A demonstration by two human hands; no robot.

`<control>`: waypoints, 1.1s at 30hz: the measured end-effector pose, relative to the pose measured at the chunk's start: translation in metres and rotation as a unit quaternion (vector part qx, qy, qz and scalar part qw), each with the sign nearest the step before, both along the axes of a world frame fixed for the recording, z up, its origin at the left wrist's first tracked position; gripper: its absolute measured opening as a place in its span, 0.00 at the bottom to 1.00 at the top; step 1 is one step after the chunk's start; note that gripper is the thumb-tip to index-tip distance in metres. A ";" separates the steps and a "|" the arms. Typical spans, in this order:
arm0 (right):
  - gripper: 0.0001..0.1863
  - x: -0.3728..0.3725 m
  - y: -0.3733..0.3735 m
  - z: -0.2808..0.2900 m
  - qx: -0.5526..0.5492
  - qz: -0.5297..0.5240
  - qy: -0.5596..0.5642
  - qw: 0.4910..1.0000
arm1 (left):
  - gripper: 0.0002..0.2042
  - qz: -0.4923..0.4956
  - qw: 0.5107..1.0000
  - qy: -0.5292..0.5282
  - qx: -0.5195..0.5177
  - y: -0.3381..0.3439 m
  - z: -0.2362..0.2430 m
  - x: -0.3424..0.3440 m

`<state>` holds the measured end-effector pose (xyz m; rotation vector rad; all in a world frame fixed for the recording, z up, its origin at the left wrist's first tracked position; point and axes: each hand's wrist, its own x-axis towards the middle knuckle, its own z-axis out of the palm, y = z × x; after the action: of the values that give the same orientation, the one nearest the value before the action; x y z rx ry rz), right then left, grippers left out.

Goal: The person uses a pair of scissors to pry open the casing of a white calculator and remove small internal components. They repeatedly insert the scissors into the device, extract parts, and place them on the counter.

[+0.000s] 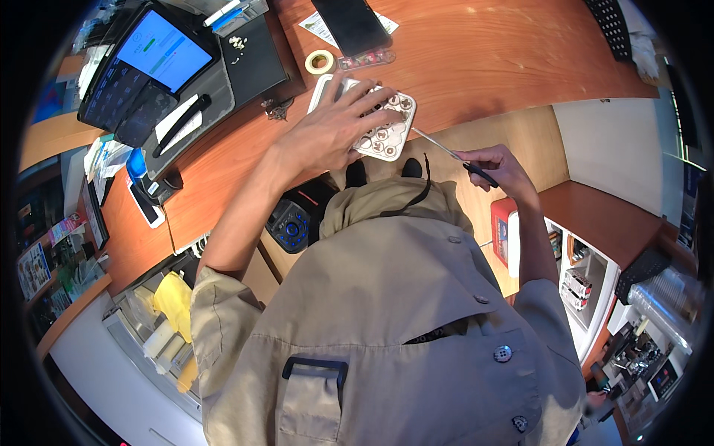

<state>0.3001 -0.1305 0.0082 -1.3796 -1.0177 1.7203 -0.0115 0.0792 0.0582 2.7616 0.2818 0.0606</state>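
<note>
A white calculator [386, 137] with round keys lies tilted at the near edge of the wooden desk. My left hand [327, 130] grips it from the left, fingers spread across the keys and covering part of them. In my right hand [497, 165], closed at the right of the calculator, are scissors [446, 149] with black handles and a slim metal blade. Their tip points at the calculator's right edge, very close to it; whether it touches cannot be made out. Fingers partly hide the handles.
Beyond the calculator are a tape roll [320, 62], a clear packet [367, 59] and a black phone [351, 26]. A touchscreen terminal [160, 56] stands at left on the desk [476, 67], near a keyring [277, 109]. A red box [505, 230] sits beside my right forearm.
</note>
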 end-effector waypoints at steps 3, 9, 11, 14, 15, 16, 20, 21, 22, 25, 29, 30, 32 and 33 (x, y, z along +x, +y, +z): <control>0.27 -0.005 0.011 0.001 -0.002 0.028 -0.011 1.000 | 0.36 0.040 0.998 -0.044 0.001 -0.010 -0.003 -0.011; 0.28 -0.007 0.017 0.008 -0.027 0.059 -0.039 0.997 | 0.33 0.116 0.987 -0.109 0.007 -0.043 -0.021 -0.025; 0.28 -0.009 0.019 0.010 -0.033 0.058 -0.037 0.997 | 0.35 0.119 0.987 -0.109 0.014 -0.047 -0.025 -0.026; 0.28 -0.013 0.019 0.013 -0.022 0.054 -0.042 0.997 | 0.31 0.131 0.986 -0.099 0.004 -0.049 -0.027 -0.027; 0.28 -0.014 0.019 0.013 -0.023 0.054 -0.040 0.997 | 0.32 0.134 0.985 -0.103 0.006 -0.050 -0.027 -0.026; 0.29 -0.015 0.019 0.013 -0.024 0.053 -0.039 0.998 | 0.34 0.137 0.985 -0.108 0.009 -0.050 -0.027 -0.026; 0.30 -0.019 0.017 0.011 -0.022 0.052 -0.025 0.998 | 0.35 0.141 0.983 -0.113 0.006 -0.051 -0.027 -0.024; 0.30 -0.021 0.016 0.010 -0.019 0.048 -0.025 0.998 | 0.36 0.142 0.984 -0.111 0.005 -0.051 -0.026 -0.024; 0.30 -0.023 0.015 0.008 -0.015 0.044 -0.026 0.999 | 0.36 0.142 0.984 -0.110 0.003 -0.051 -0.026 -0.024; 0.30 -0.024 0.014 0.006 -0.009 0.039 -0.032 0.999 | 0.35 0.141 0.984 -0.108 0.003 -0.050 -0.025 -0.024; 0.30 -0.021 0.015 0.006 0.002 0.044 -0.036 0.998 | 0.35 0.139 0.984 -0.110 -0.001 -0.050 -0.024 -0.024; 0.29 -0.020 0.016 0.006 -0.007 0.044 -0.036 0.998 | 0.35 0.139 0.984 -0.109 -0.009 -0.049 -0.024 -0.024; 0.28 -0.017 0.017 0.007 -0.024 0.046 -0.036 0.998 | 0.35 0.138 0.983 -0.114 -0.024 -0.048 -0.024 -0.024; 0.27 -0.015 0.017 0.009 -0.020 0.049 -0.045 0.998 | 0.34 0.136 0.984 -0.112 -0.023 -0.048 -0.024 -0.025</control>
<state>0.2851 -0.1135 0.0170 -1.4655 -1.1226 1.7727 -0.0362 0.0313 0.0338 2.6212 0.5877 0.4254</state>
